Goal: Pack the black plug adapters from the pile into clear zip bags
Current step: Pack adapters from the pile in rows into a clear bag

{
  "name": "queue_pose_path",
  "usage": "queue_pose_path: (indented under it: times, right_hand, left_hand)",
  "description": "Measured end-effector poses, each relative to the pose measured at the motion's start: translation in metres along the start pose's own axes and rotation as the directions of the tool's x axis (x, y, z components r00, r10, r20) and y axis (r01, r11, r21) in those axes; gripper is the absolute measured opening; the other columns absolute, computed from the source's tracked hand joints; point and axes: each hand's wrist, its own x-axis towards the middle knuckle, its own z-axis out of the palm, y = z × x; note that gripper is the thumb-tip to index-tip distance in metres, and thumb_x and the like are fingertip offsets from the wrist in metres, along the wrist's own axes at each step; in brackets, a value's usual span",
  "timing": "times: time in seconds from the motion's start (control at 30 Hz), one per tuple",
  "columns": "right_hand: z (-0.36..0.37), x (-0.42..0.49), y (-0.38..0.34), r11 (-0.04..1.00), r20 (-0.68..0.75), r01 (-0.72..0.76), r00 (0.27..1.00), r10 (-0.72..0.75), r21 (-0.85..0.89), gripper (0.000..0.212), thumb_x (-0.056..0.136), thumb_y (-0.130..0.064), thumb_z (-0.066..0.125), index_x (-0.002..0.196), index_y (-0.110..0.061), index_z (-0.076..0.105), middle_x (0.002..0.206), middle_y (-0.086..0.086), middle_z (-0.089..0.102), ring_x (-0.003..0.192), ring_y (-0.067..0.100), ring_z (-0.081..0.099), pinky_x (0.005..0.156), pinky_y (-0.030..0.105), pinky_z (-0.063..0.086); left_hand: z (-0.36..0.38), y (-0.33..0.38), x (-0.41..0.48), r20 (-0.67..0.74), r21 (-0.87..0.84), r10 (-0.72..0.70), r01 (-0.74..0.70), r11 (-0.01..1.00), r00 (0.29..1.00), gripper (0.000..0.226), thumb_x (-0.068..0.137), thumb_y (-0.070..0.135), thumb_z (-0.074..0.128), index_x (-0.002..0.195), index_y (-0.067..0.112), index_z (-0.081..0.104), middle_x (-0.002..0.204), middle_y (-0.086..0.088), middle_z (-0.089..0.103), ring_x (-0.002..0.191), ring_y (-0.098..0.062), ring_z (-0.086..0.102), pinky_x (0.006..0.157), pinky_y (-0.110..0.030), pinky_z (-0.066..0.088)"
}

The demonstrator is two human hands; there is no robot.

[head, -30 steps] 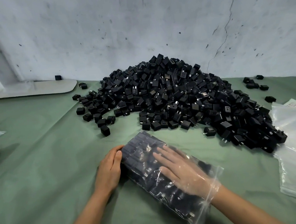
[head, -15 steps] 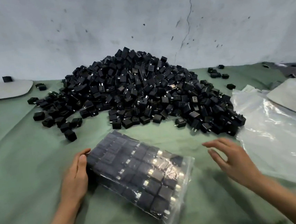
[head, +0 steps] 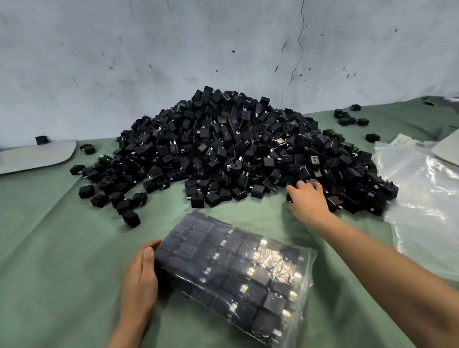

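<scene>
green-clothed tabletop (head: 49, 261), and behind it a scuffed grey wall (head: 181, 38) with a long crack (head: 301, 37). the pile of black plug adapters (head: 234, 151) sat heaped against that wall. left hand (head: 139, 278), fingers straight, pressed the side of the filled zip bag (head: 232, 274) up front. right hand (head: 306, 198) was at the pile's near edge, its fingers hidden, so i couldn't tell the grip. empty bags (head: 436, 210) lay right.

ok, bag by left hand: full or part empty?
Full: rows of black adapters fill the zip bag almost end to end. Seal: cannot tell.
</scene>
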Motion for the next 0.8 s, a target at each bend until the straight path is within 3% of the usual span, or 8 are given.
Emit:
queue_pose_path:
  times: [0.1,0.23,0.33,0.4,0.5,0.57,0.67,0.8]
  right_hand:
    - [0.001,-0.004,-0.001,0.996,0.014,-0.002,1.000,0.000,0.091,0.034,0.091,-0.024,0.058,0.123,-0.019,0.048,0.121,0.006,0.047,0.113,0.029,0.049,0.100,0.041,0.032]
    - [-0.007,-0.021,0.018,0.948,0.057,0.184,0.977,-0.205,0.260,0.025,0.084,-0.006,0.058,0.107,-0.016,0.056,0.116,0.001,0.049,0.108,0.024,0.049,0.093,0.036,0.035]
    - [-0.012,-0.040,0.036,0.885,0.005,0.255,0.960,-0.278,0.389,0.024,0.081,0.007,0.055,0.094,-0.010,0.067,0.116,0.000,0.055,0.110,0.020,0.052,0.089,0.024,0.038]
    - [-0.013,-0.055,0.045,0.856,-0.055,0.209,0.977,-0.208,0.473,0.024,0.080,0.010,0.056,0.087,-0.010,0.068,0.118,0.001,0.054,0.109,0.019,0.052,0.086,0.019,0.036]
    - [-0.010,-0.070,0.050,0.796,-0.075,0.039,0.997,0.008,0.604,0.028,0.082,0.007,0.052,0.077,-0.017,0.066,0.108,0.001,0.056,0.103,0.022,0.055,0.084,0.025,0.036]
    - [-0.006,-0.073,0.047,0.796,-0.006,-0.028,0.999,0.040,0.605,0.028,0.085,0.001,0.052,0.088,-0.019,0.069,0.116,0.002,0.057,0.107,0.021,0.055,0.086,0.025,0.037]
    - [0.000,-0.072,0.038,0.852,0.093,-0.051,0.996,0.003,0.522,0.036,0.090,-0.007,0.050,0.121,-0.018,0.065,0.137,0.003,0.051,0.122,0.021,0.049,0.101,0.026,0.033]
    - [0.003,-0.066,0.030,0.857,0.081,-0.090,0.995,0.056,0.507,0.034,0.095,-0.017,0.052,0.128,-0.017,0.060,0.144,0.005,0.047,0.130,0.022,0.044,0.106,0.027,0.028]
  left_hand:
    - [-0.001,0.002,0.000,-0.005,-0.014,0.008,-0.008,1.000,1.000,0.041,0.100,0.035,0.030,0.109,0.020,0.066,0.104,0.005,0.068,0.103,-0.013,0.060,0.088,-0.030,0.041]
    - [-0.001,0.000,0.000,-0.007,-0.035,-0.002,0.002,0.999,1.000,0.047,0.094,0.043,0.028,0.110,0.020,0.066,0.107,0.003,0.068,0.105,-0.015,0.060,0.093,-0.036,0.044]
    - [-0.001,0.000,0.000,-0.011,-0.039,0.007,-0.007,0.999,1.000,0.047,0.095,0.042,0.028,0.110,0.018,0.066,0.107,0.001,0.069,0.105,-0.017,0.061,0.095,-0.040,0.045]
    - [0.000,-0.001,0.000,-0.014,-0.035,0.006,-0.007,0.999,1.000,0.047,0.095,0.041,0.028,0.109,0.019,0.066,0.106,0.001,0.069,0.104,-0.017,0.060,0.092,-0.038,0.044]
    - [0.001,0.001,0.000,-0.017,-0.031,0.008,-0.009,0.999,1.000,0.045,0.095,0.041,0.028,0.108,0.021,0.065,0.104,0.003,0.068,0.101,-0.015,0.059,0.086,-0.029,0.041]
    - [0.001,0.002,-0.001,-0.018,-0.034,0.001,-0.002,0.999,1.000,0.043,0.095,0.040,0.027,0.106,0.023,0.065,0.102,0.005,0.067,0.099,-0.012,0.059,0.083,-0.025,0.040]
    - [0.001,0.004,-0.002,-0.017,-0.030,-0.001,0.001,1.000,1.000,0.043,0.095,0.039,0.027,0.105,0.022,0.066,0.100,0.005,0.068,0.097,-0.011,0.060,0.082,-0.025,0.042]
    - [0.002,0.005,-0.002,-0.014,-0.022,-0.004,0.004,1.000,1.000,0.048,0.095,0.041,0.027,0.107,0.018,0.067,0.102,0.002,0.069,0.100,-0.015,0.061,0.088,-0.034,0.044]
